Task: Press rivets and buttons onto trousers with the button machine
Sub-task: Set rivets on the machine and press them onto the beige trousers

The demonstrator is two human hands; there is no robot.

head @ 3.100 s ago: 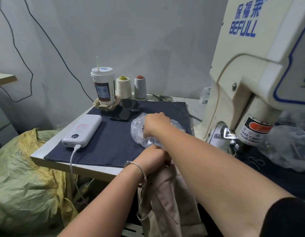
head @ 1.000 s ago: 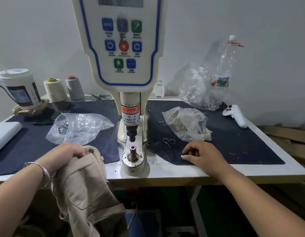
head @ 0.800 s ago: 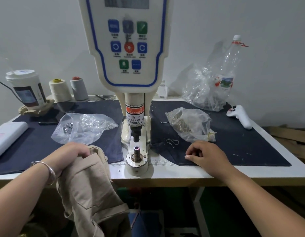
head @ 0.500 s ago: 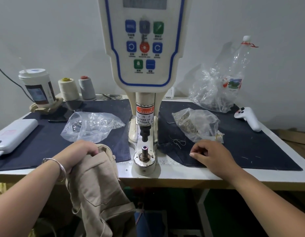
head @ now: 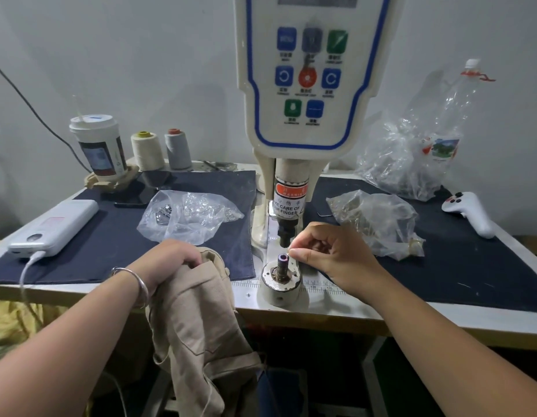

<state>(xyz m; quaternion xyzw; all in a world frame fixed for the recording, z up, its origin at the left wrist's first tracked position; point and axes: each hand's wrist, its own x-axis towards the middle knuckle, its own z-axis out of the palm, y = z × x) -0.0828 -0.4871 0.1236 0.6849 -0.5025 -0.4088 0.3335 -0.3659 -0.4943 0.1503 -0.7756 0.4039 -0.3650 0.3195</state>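
at the centre of the frame, low on the button machine (head: 309, 121), a short upright post with a purple tip, the lower die (head: 283, 261), stands on a round metal base at the table's front edge. directly above it hangs the dark upper punch (head: 286, 234), so the working axis runs straight up and down, with a small gap between the two. the right hand (head: 333, 255) comes in from the right of the frame and is the nearer one: its thumb and forefinger are pinched together just beside the purple tip, apparently on a small rivet or button part, too small to identify. its other fingers are curled. to the lower left of the die, the left hand (head: 171, 261) grips a bunched fold of beige trousers (head: 198, 323), which hang off the table's front edge, close to the die but not over it. judging by this, the part goes onto the die first, then the cloth slides right.
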